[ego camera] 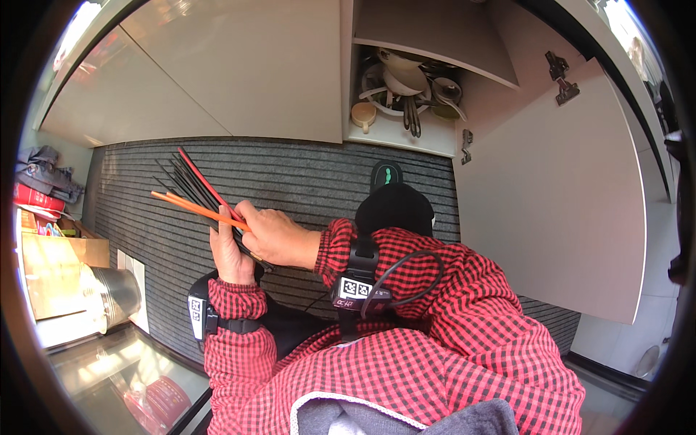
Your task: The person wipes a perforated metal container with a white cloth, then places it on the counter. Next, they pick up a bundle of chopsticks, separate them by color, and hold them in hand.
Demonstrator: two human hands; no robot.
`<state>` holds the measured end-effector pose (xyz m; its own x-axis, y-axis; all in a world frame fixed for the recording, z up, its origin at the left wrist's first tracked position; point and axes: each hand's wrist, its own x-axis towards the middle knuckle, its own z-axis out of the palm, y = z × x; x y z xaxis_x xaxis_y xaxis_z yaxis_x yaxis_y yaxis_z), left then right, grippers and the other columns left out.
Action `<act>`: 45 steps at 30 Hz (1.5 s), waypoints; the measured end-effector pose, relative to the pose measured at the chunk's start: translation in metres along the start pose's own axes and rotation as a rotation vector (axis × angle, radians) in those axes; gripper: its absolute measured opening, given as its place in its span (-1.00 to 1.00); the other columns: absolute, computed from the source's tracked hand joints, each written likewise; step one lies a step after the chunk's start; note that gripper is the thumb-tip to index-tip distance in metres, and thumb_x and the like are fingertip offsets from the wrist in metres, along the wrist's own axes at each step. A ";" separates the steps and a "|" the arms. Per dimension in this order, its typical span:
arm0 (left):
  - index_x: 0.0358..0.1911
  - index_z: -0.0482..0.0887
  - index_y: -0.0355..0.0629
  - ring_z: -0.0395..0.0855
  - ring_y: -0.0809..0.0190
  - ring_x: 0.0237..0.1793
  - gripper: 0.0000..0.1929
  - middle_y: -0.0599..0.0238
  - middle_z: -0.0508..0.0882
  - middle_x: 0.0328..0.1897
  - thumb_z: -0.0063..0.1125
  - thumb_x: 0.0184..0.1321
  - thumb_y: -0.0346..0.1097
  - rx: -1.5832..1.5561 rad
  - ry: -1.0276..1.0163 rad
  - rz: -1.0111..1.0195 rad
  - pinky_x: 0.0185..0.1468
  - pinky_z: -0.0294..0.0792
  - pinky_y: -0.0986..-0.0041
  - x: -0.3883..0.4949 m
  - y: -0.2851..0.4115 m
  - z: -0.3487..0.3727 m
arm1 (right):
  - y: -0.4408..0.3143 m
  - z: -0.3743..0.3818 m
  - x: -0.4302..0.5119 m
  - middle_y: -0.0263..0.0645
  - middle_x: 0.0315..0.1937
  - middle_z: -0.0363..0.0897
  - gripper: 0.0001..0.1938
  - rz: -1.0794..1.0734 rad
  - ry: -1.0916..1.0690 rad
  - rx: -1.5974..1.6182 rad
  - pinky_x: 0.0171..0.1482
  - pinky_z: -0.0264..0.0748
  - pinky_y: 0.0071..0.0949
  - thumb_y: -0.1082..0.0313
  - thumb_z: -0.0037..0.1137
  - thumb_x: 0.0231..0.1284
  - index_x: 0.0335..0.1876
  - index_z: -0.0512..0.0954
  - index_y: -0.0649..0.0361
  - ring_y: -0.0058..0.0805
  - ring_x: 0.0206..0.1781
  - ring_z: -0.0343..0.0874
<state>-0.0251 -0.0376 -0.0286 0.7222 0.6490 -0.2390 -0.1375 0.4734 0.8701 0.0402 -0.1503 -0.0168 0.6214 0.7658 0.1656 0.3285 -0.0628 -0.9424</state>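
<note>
Both hands hold one bundle of long chopsticks over the striped mat, left of the middle of the head view. My left hand (pixel 231 253) grips the bundle from below, thumb up along it. My right hand (pixel 277 236) closes on its near end. Most are black chopsticks (pixel 190 182), fanned out at their far tips. A red chopstick (pixel 201 173) runs along the upper side, and a few orange chopsticks (pixel 198 208) lie across the lower side. The palms and fingers hide part of the bundle.
An open lower cabinet (pixel 402 142) holds bowls, utensils and a yellow mug (pixel 363 115). Its door (pixel 554 206) stands open at the right. A metal bin or pot (pixel 117 296) and a cardboard box (pixel 57 272) are at the left. A slipper (pixel 387 171) shows on the grey mat (pixel 304 174).
</note>
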 end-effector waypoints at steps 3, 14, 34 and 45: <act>-0.09 0.46 -0.20 0.50 0.39 -0.25 -0.75 0.40 0.53 -0.22 0.10 0.22 -0.26 -0.038 0.004 -0.039 -0.15 0.41 0.56 -0.001 0.002 -0.003 | 0.003 0.004 0.002 0.14 -0.46 0.51 -0.74 -0.015 0.054 0.097 -0.26 0.39 0.00 0.39 -0.15 0.07 -0.13 0.25 0.33 0.12 -0.32 0.51; -0.13 0.47 -0.21 0.58 0.30 -0.44 -0.79 0.30 0.57 -0.32 0.07 0.21 -0.33 -0.071 -0.054 -0.085 -0.39 0.51 0.45 -0.008 0.015 0.009 | 0.001 -0.001 0.009 -0.12 -0.47 0.52 -0.74 0.174 0.028 0.568 -0.48 0.45 -0.39 0.21 -0.14 0.27 -0.17 0.39 0.29 -0.34 -0.46 0.55; -0.19 0.51 -0.27 0.58 0.28 -0.40 -0.81 0.25 0.60 -0.27 0.12 0.15 -0.39 -0.153 -0.199 -0.162 -0.36 0.51 0.36 -0.020 0.022 0.020 | -0.009 -0.033 0.005 -0.45 -0.49 0.30 -0.77 0.390 0.035 0.987 -0.65 0.24 -0.73 0.23 -0.22 0.36 -0.04 0.33 0.19 -0.78 -0.65 0.21; -0.13 0.50 -0.24 0.56 0.27 -0.40 -0.76 0.28 0.59 -0.27 0.14 0.13 -0.39 -0.171 -0.326 -0.207 -0.34 0.48 0.35 -0.025 0.023 0.021 | -0.006 -0.032 0.008 -0.42 -0.51 0.35 -0.70 0.354 0.095 1.027 -0.66 0.27 -0.71 0.17 -0.17 0.34 0.02 0.33 0.21 -0.70 -0.65 0.34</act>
<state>-0.0318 -0.0554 0.0062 0.9194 0.3200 -0.2285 -0.0575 0.6842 0.7270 0.0662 -0.1640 -0.0003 0.6309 0.7540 -0.1830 -0.6032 0.3283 -0.7268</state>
